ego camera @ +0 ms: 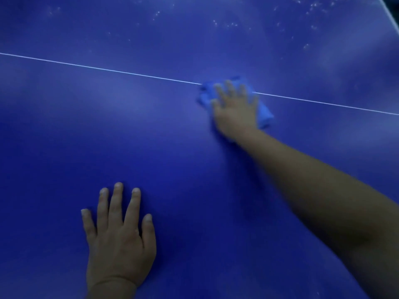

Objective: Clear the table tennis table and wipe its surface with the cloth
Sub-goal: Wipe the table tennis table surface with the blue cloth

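One blue cloth at 1 o'clock under the flat right hand; left hand splayed at 7 o'clock on table, holding nothing

We see a deep blue table tennis table filling nearly the whole frame, with a thin white line crossing it from the left edge down toward the right. On the line, right of centre, lies a crumpled blue cloth under our right hand. Our left hand rests flat at lower left. Pale specks dot the upper right.
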`<state>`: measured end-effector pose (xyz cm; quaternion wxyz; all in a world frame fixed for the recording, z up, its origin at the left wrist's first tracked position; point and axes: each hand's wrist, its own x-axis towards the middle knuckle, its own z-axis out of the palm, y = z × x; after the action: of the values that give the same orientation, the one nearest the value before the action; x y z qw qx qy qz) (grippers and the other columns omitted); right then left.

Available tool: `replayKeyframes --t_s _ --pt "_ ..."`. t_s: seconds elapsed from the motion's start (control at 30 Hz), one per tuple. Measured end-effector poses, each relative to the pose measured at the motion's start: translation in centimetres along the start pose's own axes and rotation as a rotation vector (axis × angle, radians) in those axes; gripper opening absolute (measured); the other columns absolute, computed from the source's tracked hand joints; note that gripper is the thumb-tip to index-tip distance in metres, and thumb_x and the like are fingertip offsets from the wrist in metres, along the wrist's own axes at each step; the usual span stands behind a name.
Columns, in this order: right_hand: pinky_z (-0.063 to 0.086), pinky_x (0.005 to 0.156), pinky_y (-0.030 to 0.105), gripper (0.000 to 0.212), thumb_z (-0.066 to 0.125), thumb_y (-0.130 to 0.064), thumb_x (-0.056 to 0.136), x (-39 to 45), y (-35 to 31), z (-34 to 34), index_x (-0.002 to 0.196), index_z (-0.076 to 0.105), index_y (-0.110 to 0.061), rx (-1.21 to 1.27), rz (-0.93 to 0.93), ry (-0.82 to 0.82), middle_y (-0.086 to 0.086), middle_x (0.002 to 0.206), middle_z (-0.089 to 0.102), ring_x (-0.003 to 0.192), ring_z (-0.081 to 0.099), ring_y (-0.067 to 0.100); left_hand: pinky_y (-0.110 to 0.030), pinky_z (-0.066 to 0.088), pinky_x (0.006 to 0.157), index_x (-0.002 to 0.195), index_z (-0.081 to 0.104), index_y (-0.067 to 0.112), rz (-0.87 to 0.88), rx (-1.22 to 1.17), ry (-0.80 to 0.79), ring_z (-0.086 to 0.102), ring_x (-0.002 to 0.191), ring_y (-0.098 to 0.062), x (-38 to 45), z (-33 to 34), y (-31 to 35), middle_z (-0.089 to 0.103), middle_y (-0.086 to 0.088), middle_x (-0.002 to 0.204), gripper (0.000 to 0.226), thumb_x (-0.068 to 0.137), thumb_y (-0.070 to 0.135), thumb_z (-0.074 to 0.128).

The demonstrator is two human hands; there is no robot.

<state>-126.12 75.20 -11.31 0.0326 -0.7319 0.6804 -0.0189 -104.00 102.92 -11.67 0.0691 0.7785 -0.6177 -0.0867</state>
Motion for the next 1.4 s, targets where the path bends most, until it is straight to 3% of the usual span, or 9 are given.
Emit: replayKeyframes --t_s 0.2,0.37,0.5,0.77,0.97,1.03,1.23,1.3,1.4 --pt "-0.002 0.117 0.065 0.059 0.021 -0.049 0.103 -1.0 13.1 -2.2 0.158 0.016 -0.032 0.105 0.613 -0.029 -0.005 0.167 0.006 0.153 0.0 0.03 -0.05 -0.005 0.12 0.147 0.044 0.015 -0.001 -0.009 -0.011 0.016 0.15 -0.032 0.0 -0.1 0.2 0.032 -0.013 0.158 0.063 0.093 0.047 0.031" --pt "0.005 0.116 0.065 0.054 0.031 -0.046 0.103 -3.6 0.6 0.0 0.155 0.027 -0.033 0.024 0.06 0.052 -0.003 0.165 0.019 0.152 0.011 0.033 -0.042 -0.011 0.118 0.144 0.049 0.013 -0.008 -0.025 -0.003 0.018 0.149 -0.034 0.3 -0.3 0.3 0.034 -0.015 0.157 0.064 0.092 0.046 0.031" --pt "-0.002 0.12 0.06 0.056 0.026 -0.053 0.102 -5.7 -1.4 -0.1 0.156 0.024 -0.037 0.045 -0.373 -0.117 -0.009 0.166 0.015 0.153 0.005 0.026 -0.042 -0.008 0.117 0.143 0.05 0.013 -0.021 0.003 -0.004 0.02 0.147 -0.035 0.3 -0.2 0.3 0.035 -0.016 0.156 0.063 0.092 0.046 0.031" --pt "-0.002 0.116 0.068 0.062 0.02 -0.053 0.102 -0.4 15.4 -1.9 0.159 0.011 -0.031 0.109 0.587 -0.027 -0.004 0.168 0.002 0.153 -0.003 0.033 -0.035 -0.018 0.117 0.144 0.048 0.013 -0.024 -0.004 -0.031 0.017 0.149 -0.034 0.3 -0.2 0.2 0.033 -0.016 0.157 0.065 0.093 0.047 0.029" --pt "-0.002 0.118 0.062 0.065 0.019 -0.057 0.096 -8.7 4.0 0.3 0.157 0.02 -0.035 0.012 -0.298 -0.091 -0.009 0.166 0.013 0.154 0.003 0.027 -0.059 0.003 0.116 0.145 0.047 0.014 -0.026 0.007 -0.012 0.017 0.148 -0.034 0.3 0.4 0.0 0.031 -0.015 0.157 0.064 0.093 0.047 0.03" --pt "0.001 0.118 0.063 0.069 0.015 -0.062 0.093 -7.6 7.1 -0.6 0.156 0.023 -0.036 -0.023 -0.297 -0.101 -0.01 0.166 0.015 0.154 0.006 0.027 -0.066 0.012 0.114 0.145 0.046 0.014 -0.036 0.005 -0.006 0.016 0.148 -0.034 0.3 0.4 0.1 0.031 -0.015 0.158 0.063 0.093 0.046 0.031" --pt "0.0 0.117 0.066 0.06 0.025 -0.054 0.103 -1.8 18.7 -2.2 0.158 0.011 -0.037 0.064 0.398 -0.053 -0.01 0.167 0.004 0.153 -0.001 0.028 -0.065 0.011 0.114 0.145 0.047 0.012 -0.028 0.029 -0.004 0.018 0.148 -0.036 0.2 0.5 0.1 0.032 -0.017 0.157 0.064 0.094 0.047 0.028" --pt "0.003 0.116 0.068 0.059 0.025 -0.053 0.102 -3.9 16.7 -1.7 0.158 0.013 -0.035 0.015 0.234 -0.064 -0.008 0.167 0.006 0.153 0.001 0.029 -0.064 0.01 0.115 0.146 0.045 0.013 -0.028 0.016 -0.01 0.015 0.149 -0.034 0.2 0.6 -0.2 0.03 -0.016 0.158 0.063 0.095 0.047 0.028" --pt "0.016 0.11 0.075 0.061 0.031 -0.052 0.097 -13.2 13.3 -1.4 0.153 0.031 -0.03 -0.043 -0.397 -0.079 0.001 0.163 0.026 0.15 0.018 0.039 -0.068 0.013 0.115 0.147 0.043 0.014 -0.028 0.005 -0.007 0.014 0.149 -0.035 0.2 0.7 -0.4 0.029 -0.016 0.158 0.063 0.095 0.047 0.029"
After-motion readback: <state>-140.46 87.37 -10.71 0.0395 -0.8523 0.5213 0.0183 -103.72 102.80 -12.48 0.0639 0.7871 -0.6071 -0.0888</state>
